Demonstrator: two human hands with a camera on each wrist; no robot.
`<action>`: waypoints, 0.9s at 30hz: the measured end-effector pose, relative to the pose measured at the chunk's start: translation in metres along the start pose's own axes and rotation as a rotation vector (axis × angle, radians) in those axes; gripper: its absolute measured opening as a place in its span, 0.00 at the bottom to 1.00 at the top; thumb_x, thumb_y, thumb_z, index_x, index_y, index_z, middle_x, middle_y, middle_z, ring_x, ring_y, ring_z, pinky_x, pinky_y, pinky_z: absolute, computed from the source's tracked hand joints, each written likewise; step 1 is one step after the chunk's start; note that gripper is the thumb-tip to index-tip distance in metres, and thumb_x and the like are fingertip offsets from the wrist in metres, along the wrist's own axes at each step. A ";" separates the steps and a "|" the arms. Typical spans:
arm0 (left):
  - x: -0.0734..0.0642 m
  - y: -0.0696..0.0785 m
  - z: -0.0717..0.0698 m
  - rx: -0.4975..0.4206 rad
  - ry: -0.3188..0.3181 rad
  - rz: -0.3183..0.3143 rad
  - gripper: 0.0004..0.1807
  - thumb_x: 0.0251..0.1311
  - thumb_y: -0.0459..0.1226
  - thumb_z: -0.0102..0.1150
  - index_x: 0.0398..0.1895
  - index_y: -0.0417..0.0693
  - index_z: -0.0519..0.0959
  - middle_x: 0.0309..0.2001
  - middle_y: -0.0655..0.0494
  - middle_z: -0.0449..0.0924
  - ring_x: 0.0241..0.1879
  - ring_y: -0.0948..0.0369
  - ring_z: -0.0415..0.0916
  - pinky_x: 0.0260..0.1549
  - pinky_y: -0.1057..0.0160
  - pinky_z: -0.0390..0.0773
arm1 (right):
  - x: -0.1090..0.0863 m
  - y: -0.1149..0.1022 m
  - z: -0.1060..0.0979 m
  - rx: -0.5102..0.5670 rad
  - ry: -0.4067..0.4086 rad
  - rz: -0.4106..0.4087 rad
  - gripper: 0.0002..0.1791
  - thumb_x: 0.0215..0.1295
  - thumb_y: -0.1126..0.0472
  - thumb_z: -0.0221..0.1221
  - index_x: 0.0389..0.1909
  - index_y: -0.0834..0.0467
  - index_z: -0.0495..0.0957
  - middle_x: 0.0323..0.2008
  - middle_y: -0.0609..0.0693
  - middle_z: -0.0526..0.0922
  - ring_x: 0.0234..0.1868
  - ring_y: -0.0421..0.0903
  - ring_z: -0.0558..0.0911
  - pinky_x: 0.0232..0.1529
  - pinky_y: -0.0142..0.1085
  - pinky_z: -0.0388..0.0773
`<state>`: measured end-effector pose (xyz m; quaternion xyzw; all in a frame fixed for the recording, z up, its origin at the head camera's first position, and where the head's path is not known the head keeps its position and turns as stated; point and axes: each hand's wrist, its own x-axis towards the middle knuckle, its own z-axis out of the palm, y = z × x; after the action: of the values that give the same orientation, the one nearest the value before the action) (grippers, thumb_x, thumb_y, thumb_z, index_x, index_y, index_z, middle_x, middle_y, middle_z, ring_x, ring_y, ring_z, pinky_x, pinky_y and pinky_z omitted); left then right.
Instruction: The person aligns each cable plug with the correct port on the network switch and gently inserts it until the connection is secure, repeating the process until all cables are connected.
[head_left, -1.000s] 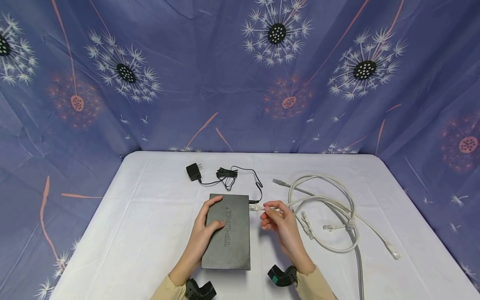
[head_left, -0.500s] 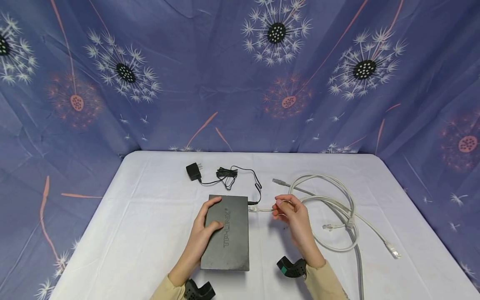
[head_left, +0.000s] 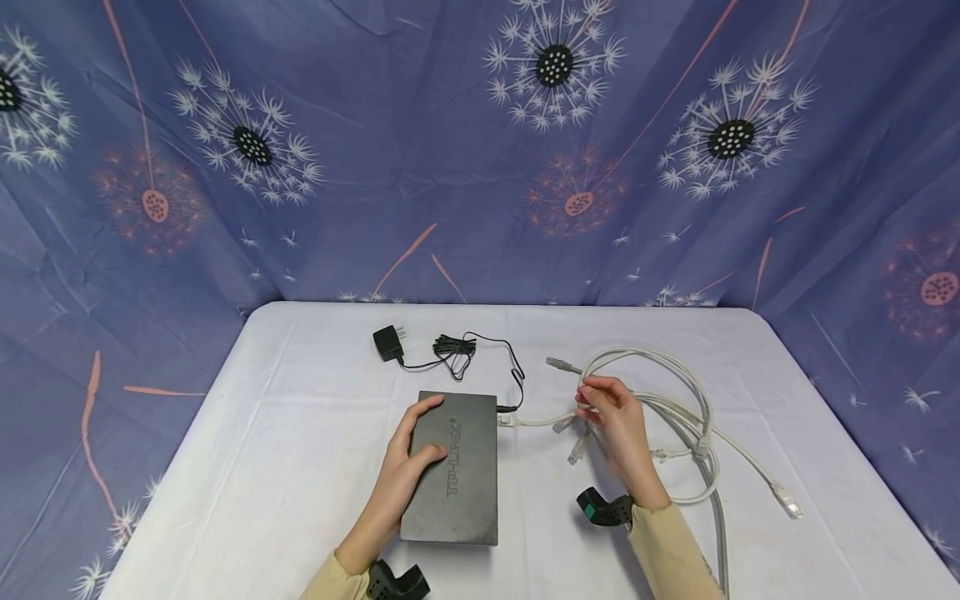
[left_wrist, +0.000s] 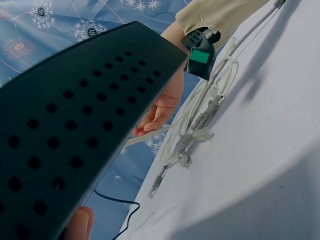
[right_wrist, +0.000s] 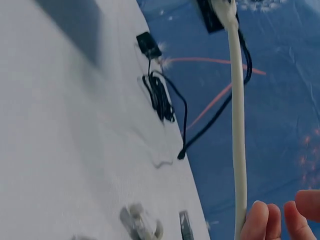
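My left hand (head_left: pixel 397 467) grips the left edge of a dark TP-LINK box, a network switch (head_left: pixel 457 475), thumb on top. Its vented underside (left_wrist: pixel 70 120) shows in the left wrist view. A clear network plug (head_left: pixel 507 421) sits at the box's right side, under the black power lead's plug (head_left: pixel 507 408). From there a pale network cable (head_left: pixel 540 422) runs right to my right hand (head_left: pixel 618 425), whose fingertips pinch it. In the right wrist view, fingertips (right_wrist: pixel 255 220) lie against the cable (right_wrist: pixel 238 130). Two plugs (head_left: pixel 576 452) lie beneath that hand.
A black power adapter (head_left: pixel 387 343) with a bundled lead (head_left: pixel 453 346) lies behind the box. Coiled pale cables (head_left: pixel 697 392) and a grey cable (head_left: pixel 720 517) spread at the right, with loose plugs (head_left: pixel 787 502). A patterned cloth (head_left: pixel 412 150) hangs behind the white table (head_left: pixel 315 433).
My right hand has moved right along the cable, away from the plug at the box. Two loose plugs now lie further left. My left hand and the box stay nearly still.
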<state>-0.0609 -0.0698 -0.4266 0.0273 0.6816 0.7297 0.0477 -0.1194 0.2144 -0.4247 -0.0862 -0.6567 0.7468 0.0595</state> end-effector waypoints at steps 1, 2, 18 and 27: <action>0.000 0.000 0.000 -0.001 0.000 -0.001 0.34 0.54 0.28 0.53 0.66 0.60 0.67 0.66 0.52 0.61 0.58 0.52 0.61 0.54 0.52 0.59 | 0.001 0.000 -0.001 -0.003 0.004 0.003 0.14 0.67 0.71 0.53 0.50 0.75 0.69 0.33 0.49 0.81 0.35 0.43 0.81 0.35 0.33 0.79; -0.001 0.000 0.000 -0.002 -0.003 -0.001 0.34 0.54 0.28 0.53 0.66 0.60 0.67 0.66 0.51 0.61 0.58 0.52 0.61 0.54 0.52 0.59 | 0.002 0.000 -0.002 -0.010 0.005 0.005 0.14 0.67 0.71 0.53 0.50 0.75 0.69 0.33 0.50 0.81 0.36 0.43 0.81 0.35 0.32 0.78; -0.001 -0.004 0.001 -0.031 -0.019 -0.020 0.35 0.54 0.28 0.51 0.67 0.61 0.66 0.64 0.49 0.62 0.56 0.51 0.64 0.53 0.53 0.62 | 0.015 0.006 -0.017 -0.197 -0.044 0.044 0.17 0.67 0.72 0.51 0.54 0.77 0.68 0.38 0.61 0.77 0.36 0.45 0.82 0.36 0.32 0.79; -0.001 -0.007 0.003 -0.025 -0.037 -0.010 0.36 0.53 0.27 0.51 0.68 0.56 0.64 0.65 0.49 0.62 0.58 0.51 0.63 0.54 0.53 0.62 | 0.020 0.009 -0.021 -0.354 -0.123 0.119 0.16 0.69 0.69 0.49 0.53 0.77 0.71 0.35 0.61 0.79 0.31 0.43 0.81 0.34 0.32 0.79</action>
<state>-0.0590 -0.0670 -0.4333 0.0367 0.6715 0.7373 0.0645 -0.1346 0.2381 -0.4375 -0.0882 -0.7739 0.6258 -0.0412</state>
